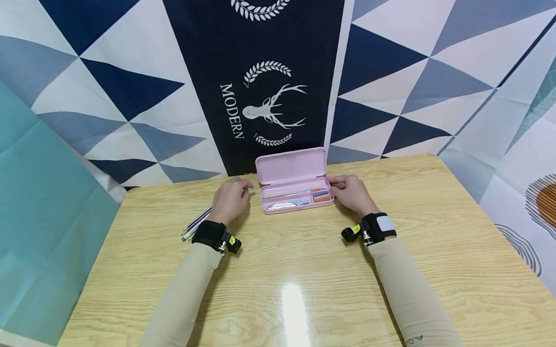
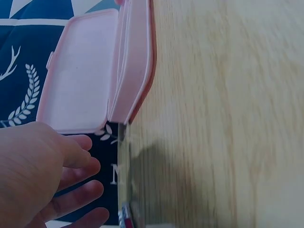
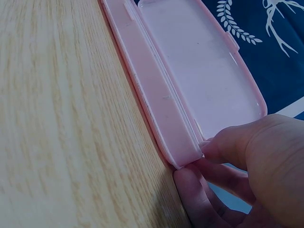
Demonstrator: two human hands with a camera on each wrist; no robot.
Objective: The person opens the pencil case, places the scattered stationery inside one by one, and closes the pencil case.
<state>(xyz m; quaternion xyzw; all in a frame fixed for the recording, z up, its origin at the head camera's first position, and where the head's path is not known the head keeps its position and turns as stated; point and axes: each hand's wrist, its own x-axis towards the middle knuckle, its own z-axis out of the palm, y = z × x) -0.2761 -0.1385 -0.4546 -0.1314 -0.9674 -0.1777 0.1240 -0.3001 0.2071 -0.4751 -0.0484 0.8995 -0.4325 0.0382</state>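
A pink pencil case (image 1: 290,168) stands near the table's back edge, its lid raised against the backdrop. Inside lie slender pencil-like sticks (image 1: 288,194), a light-blue and white item (image 1: 286,205) whose kind is unclear, and an orange-brown block (image 1: 322,198). My right hand (image 1: 353,195) grips the case's right end; the right wrist view shows thumb and fingers pinching its corner (image 3: 183,154). Left of the case, my left hand (image 1: 231,199) hovers apart from it with relaxed, spread fingers, holding nothing. Several pencils (image 1: 197,222) lie beside my left wrist, partly hidden.
The wooden table (image 1: 310,260) extends toward me and to both sides. A patterned cloth backdrop (image 1: 274,80) rises directly behind its back edge. Teal cloth (image 1: 32,205) hangs along the left side, and a bright light reflection (image 1: 295,317) shows on the tabletop.
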